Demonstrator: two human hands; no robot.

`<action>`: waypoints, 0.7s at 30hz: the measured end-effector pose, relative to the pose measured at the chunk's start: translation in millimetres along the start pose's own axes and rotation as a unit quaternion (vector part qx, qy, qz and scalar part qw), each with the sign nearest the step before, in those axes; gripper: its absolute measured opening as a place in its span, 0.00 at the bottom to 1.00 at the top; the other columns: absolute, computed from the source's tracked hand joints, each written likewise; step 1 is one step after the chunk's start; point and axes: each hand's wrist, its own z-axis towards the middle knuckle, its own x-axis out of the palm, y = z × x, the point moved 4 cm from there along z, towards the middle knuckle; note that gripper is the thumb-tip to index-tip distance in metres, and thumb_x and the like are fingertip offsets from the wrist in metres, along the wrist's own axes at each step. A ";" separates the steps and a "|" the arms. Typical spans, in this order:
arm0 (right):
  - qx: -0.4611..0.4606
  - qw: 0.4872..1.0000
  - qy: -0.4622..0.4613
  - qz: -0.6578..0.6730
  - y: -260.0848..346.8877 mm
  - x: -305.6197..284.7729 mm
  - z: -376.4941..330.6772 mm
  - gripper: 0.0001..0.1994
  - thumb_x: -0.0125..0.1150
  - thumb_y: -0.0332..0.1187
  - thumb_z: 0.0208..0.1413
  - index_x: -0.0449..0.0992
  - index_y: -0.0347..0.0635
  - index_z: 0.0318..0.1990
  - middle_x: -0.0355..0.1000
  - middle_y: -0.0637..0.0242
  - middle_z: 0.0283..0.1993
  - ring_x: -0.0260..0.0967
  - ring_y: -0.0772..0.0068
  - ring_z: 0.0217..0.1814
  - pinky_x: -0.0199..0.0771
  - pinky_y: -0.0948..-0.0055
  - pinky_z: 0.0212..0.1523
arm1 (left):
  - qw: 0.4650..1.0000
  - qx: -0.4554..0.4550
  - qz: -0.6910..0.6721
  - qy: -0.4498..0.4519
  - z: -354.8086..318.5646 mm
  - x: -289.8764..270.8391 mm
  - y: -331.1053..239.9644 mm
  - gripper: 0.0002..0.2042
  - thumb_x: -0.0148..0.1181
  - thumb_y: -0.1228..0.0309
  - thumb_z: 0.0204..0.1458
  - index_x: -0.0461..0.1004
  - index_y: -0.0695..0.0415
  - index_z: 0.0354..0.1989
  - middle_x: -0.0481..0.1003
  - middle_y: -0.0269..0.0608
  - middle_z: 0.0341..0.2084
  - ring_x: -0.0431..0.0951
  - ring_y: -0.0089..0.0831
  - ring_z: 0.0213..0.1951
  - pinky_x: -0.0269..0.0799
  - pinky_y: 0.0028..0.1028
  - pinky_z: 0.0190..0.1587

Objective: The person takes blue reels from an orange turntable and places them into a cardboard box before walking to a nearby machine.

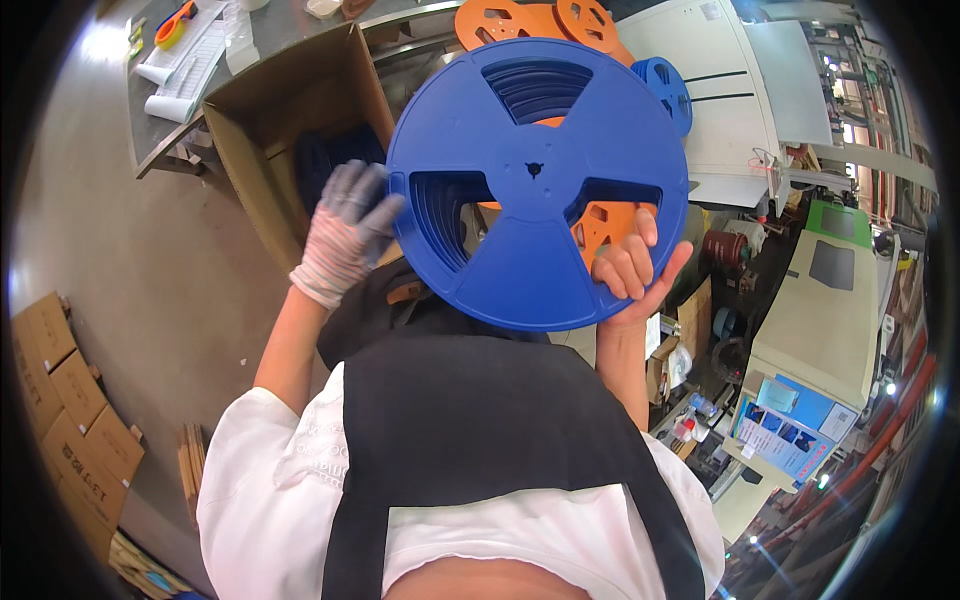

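A stack of several large blue plastic reels (535,240) is in front of my chest, and the flanges beneath the top one show through its windows. My right hand (635,265) is bare and grips the stack at its lower right, fingers curled into the right window and thumb along the outer rim. My left hand (345,230) wears a grey and white striped glove. Its fingers are stretched out by the left rim, with the thumb tip close to or touching the edge. Behind that hand, more blue reels (325,160) lie in an open cardboard box (245,170).
Orange reels (510,22) and a small blue reel (662,90) lie beyond the stack. At the far left a metal table (145,100) carries papers and orange-handled scissors (175,25). Cardboard cartons (75,420) are piled at the left; a beige and green machine (815,310) stands right.
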 end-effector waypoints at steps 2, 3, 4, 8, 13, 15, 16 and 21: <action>-0.003 1.000 -0.010 -0.012 -1.8 5.0 3.1 0.19 0.54 0.48 0.62 0.58 0.44 0.38 0.52 0.78 0.14 0.52 0.86 0.12 0.53 0.82 0.17 | 0.996 0.064 -0.007 0.054 10.1 2.0 -24.0 0.28 0.66 0.71 0.33 0.70 0.52 0.50 0.69 0.49 0.52 0.66 0.54 0.56 0.63 0.53 0.59; 0.000 1.000 -0.005 -0.018 -1.3 4.5 4.4 0.19 0.55 0.48 0.62 0.58 0.43 0.39 0.52 0.78 0.16 0.52 0.86 0.13 0.53 0.82 0.17 | 0.996 0.064 -0.012 0.057 12.2 3.8 -30.1 0.27 0.66 0.71 0.34 0.70 0.52 0.50 0.69 0.48 0.51 0.67 0.53 0.56 0.64 0.53 0.59; 0.001 1.000 -0.009 -0.021 -2.3 4.6 5.3 0.19 0.55 0.48 0.62 0.58 0.42 0.40 0.53 0.78 0.16 0.52 0.86 0.13 0.54 0.82 0.18 | 0.996 0.063 -0.017 0.060 13.7 7.2 -32.8 0.27 0.65 0.71 0.35 0.70 0.51 0.50 0.70 0.46 0.49 0.68 0.52 0.55 0.64 0.53 0.59; 0.007 0.999 -0.019 -0.030 -4.7 10.4 7.2 0.22 0.55 0.50 0.61 0.59 0.39 0.44 0.54 0.76 0.19 0.54 0.85 0.16 0.56 0.81 0.20 | 0.991 0.098 -0.041 0.082 6.4 16.5 -29.1 0.25 0.64 0.71 0.37 0.71 0.52 0.50 0.71 0.45 0.45 0.70 0.48 0.53 0.65 0.51 0.58; -0.012 0.975 -0.092 -0.201 -4.4 15.9 15.9 0.29 0.50 0.57 0.61 0.64 0.34 0.50 0.64 0.66 0.26 0.66 0.71 0.26 0.68 0.74 0.27 | 0.990 0.060 -0.060 0.112 -1.5 11.4 -30.9 0.16 0.60 0.74 0.43 0.71 0.53 0.44 0.72 0.44 0.45 0.73 0.48 0.52 0.77 0.33 0.48; -0.011 0.952 -0.162 -0.261 2.7 8.2 14.8 0.30 0.47 0.57 0.62 0.66 0.33 0.53 0.70 0.60 0.34 0.71 0.61 0.36 0.74 0.67 0.36 | 0.981 -0.016 -0.184 0.067 -15.3 9.5 -25.8 0.17 0.61 0.75 0.43 0.72 0.53 0.44 0.73 0.46 0.46 0.75 0.50 0.49 0.77 0.32 0.47; -0.009 0.939 -0.169 -0.300 5.8 10.1 13.1 0.28 0.47 0.54 0.63 0.67 0.34 0.53 0.70 0.61 0.34 0.70 0.63 0.37 0.73 0.67 0.38 | 0.966 -0.047 -0.251 0.042 -20.7 7.5 -20.0 0.17 0.61 0.76 0.43 0.72 0.53 0.44 0.73 0.47 0.46 0.76 0.50 0.48 0.77 0.31 0.47; -0.014 0.943 -0.166 -0.287 9.1 -6.3 22.3 0.22 0.46 0.48 0.66 0.68 0.35 0.50 0.64 0.67 0.28 0.60 0.73 0.27 0.64 0.72 0.29 | 0.566 -0.402 -0.720 0.010 -46.4 6.8 -33.5 0.15 0.51 0.84 0.54 0.69 0.57 0.49 0.75 0.43 0.43 0.75 0.36 0.50 0.73 0.37 0.55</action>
